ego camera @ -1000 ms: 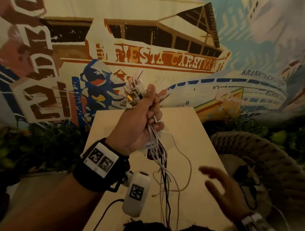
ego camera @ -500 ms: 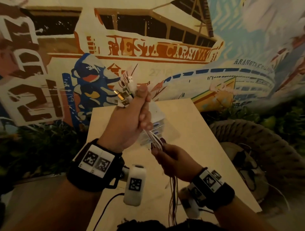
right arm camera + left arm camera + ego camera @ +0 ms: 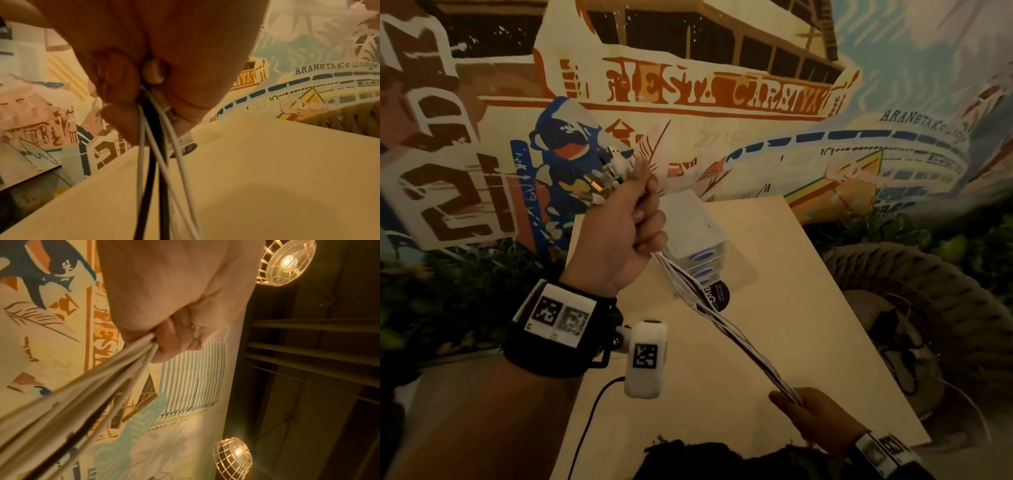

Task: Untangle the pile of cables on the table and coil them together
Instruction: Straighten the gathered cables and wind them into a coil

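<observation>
Left hand (image 3: 616, 236): clenches the cable bundle (image 3: 726, 329) by its plugs
Right hand (image 3: 822, 419): has slid down, pinching strands taut
Meaning: cables straightened, ready for coiling

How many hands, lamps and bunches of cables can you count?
Hands: 2, left hand and right hand
Lamps: 2
Cable bunch: 1
Total: 5

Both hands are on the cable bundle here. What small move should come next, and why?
Probably loop the stretched cables back toward the left hand to start a coil: it grips the plug ends, the right hand pinches the bundle lower down, and the strands between run taut and parallel.
</observation>
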`<act>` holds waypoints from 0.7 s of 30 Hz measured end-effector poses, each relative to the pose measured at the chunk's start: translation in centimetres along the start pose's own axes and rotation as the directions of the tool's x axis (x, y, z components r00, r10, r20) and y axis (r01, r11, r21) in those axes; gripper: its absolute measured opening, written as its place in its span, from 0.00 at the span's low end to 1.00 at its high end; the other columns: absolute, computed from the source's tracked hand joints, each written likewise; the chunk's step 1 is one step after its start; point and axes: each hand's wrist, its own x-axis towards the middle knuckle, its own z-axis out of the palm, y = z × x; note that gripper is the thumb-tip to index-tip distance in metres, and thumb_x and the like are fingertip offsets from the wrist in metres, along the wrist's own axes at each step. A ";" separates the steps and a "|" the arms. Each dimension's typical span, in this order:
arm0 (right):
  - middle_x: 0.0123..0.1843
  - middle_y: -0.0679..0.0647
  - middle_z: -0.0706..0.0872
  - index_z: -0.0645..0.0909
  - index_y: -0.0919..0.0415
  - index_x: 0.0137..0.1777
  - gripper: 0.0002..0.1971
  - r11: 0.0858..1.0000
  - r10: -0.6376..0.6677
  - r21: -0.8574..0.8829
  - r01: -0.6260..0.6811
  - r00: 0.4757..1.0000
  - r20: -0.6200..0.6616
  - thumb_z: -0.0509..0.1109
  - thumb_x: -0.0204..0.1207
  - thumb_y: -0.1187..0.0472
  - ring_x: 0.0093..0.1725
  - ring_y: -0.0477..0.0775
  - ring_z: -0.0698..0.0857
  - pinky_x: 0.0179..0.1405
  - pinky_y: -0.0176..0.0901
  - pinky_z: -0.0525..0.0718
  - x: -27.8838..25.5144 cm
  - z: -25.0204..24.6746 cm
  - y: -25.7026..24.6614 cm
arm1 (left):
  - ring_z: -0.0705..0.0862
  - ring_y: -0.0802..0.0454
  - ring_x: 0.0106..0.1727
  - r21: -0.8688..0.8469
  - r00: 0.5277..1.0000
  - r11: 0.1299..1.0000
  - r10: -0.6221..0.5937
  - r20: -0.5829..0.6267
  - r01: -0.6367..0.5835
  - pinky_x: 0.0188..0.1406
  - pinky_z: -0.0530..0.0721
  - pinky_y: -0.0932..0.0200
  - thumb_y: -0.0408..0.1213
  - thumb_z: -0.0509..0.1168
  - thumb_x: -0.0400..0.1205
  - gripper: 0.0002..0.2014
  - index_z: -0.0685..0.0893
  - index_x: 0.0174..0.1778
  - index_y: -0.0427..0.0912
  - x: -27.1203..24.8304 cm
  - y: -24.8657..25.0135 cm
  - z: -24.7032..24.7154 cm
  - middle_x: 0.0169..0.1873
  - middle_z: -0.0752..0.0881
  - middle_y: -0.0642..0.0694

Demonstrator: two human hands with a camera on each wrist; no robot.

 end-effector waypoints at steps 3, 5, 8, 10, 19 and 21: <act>0.23 0.44 0.70 0.68 0.52 0.30 0.26 0.990 0.047 -0.132 -0.041 0.998 0.041 0.59 0.70 0.28 0.22 0.38 0.71 0.29 0.34 0.70 -0.5 -0.6 0.9 | 0.51 0.55 0.25 0.006 0.998 1.000 -0.031 0.051 0.031 0.20 0.55 0.61 0.52 0.56 0.91 0.18 0.76 0.38 0.48 0.3 -1.5 1.1 0.25 0.59 0.51; 0.26 0.44 0.76 0.72 0.49 0.31 0.26 0.973 0.067 -0.227 -0.048 0.995 0.073 0.59 0.70 0.26 0.24 0.36 0.77 0.30 0.29 0.72 -0.6 -1.3 1.5 | 0.52 0.56 0.23 -0.018 0.993 0.998 -0.055 0.101 0.057 0.20 0.55 0.61 0.52 0.56 0.91 0.18 0.76 0.38 0.47 0.3 -2.5 1.9 0.24 0.59 0.52; 0.46 0.38 0.89 0.81 0.37 0.54 0.20 0.964 0.010 -0.263 0.028 0.990 0.144 0.74 0.69 0.28 0.45 0.28 0.86 0.49 0.25 0.82 -1.4 -3.1 1.9 | 0.54 0.56 0.22 -0.065 0.970 0.990 -0.111 0.216 0.127 0.21 0.57 0.61 0.52 0.55 0.91 0.19 0.75 0.38 0.47 0.0 -3.6 3.2 0.23 0.59 0.52; 0.62 0.32 0.86 0.72 0.27 0.70 0.38 0.972 -0.096 -0.203 0.122 0.986 0.136 0.82 0.60 0.28 0.61 0.26 0.82 0.66 0.33 0.82 -2.3 -4.6 1.0 | 0.53 0.55 0.23 -0.062 0.946 0.986 -0.127 0.299 0.152 0.22 0.57 0.60 0.51 0.55 0.90 0.18 0.74 0.38 0.46 -0.4 -4.2 4.2 0.24 0.58 0.50; 0.63 0.53 0.90 0.79 0.58 0.72 0.24 0.728 -0.663 0.263 0.634 0.748 0.034 0.77 0.78 0.54 0.64 0.53 0.88 0.68 0.53 0.84 -1.3 -9.4 -16.1 | 0.57 0.54 0.21 0.097 0.869 0.994 -0.088 0.487 0.046 0.22 0.59 0.56 0.50 0.57 0.90 0.17 0.74 0.40 0.43 0.4 -5.9 8.8 0.24 0.59 0.47; 0.44 0.56 0.91 0.85 0.65 0.55 0.09 0.748 -0.643 0.313 0.586 0.756 0.121 0.71 0.82 0.59 0.41 0.54 0.90 0.50 0.55 0.90 -0.1 -8.9 -18.4 | 0.60 0.54 0.20 0.193 0.872 0.980 -0.058 0.487 -0.042 0.22 0.58 0.56 0.50 0.58 0.89 0.17 0.74 0.40 0.43 0.6 -5.9 9.1 0.23 0.62 0.48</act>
